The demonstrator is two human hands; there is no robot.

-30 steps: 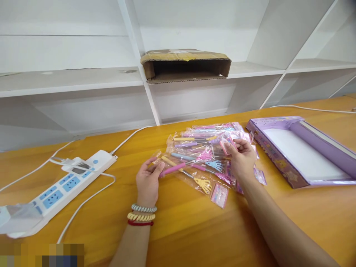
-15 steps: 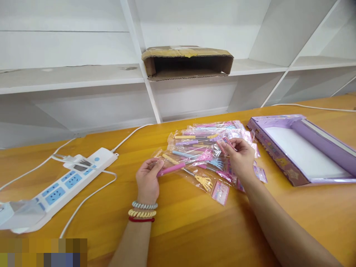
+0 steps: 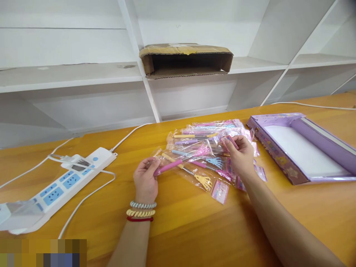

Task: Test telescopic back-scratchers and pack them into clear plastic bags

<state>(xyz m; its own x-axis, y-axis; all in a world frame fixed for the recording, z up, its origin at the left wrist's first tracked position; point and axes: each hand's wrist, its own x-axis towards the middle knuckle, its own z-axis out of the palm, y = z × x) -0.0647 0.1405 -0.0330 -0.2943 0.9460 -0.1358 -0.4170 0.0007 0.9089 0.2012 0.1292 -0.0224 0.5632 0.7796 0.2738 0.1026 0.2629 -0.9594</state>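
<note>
Between my two hands is a pink back scratcher (image 3: 169, 167) in a clear plastic sleeve, its hand-shaped head toward the right. My left hand (image 3: 146, 176) pinches the handle end. At the other end, my right hand (image 3: 240, 152) is closed on the sleeve near its printed card (image 3: 230, 142). Below it on the table lies a yellow back scratcher (image 3: 203, 181) in its own sleeve, with a pink card (image 3: 220, 191) at its lower end. Several more wrapped back scratchers (image 3: 194, 136), in yellow, purple, blue and pink, lie overlapping behind and under the held one.
An open purple display box (image 3: 280, 159) sits at the right on the wooden table (image 3: 183, 237). On the left lies a white power strip (image 3: 69, 185) with cables. A cardboard box (image 3: 186, 52) rests on the white shelf (image 3: 258, 63) behind.
My hands keep hold of the same pink back scratcher, which has tilted slightly. The view has shifted a little; the other things lie as before.
</note>
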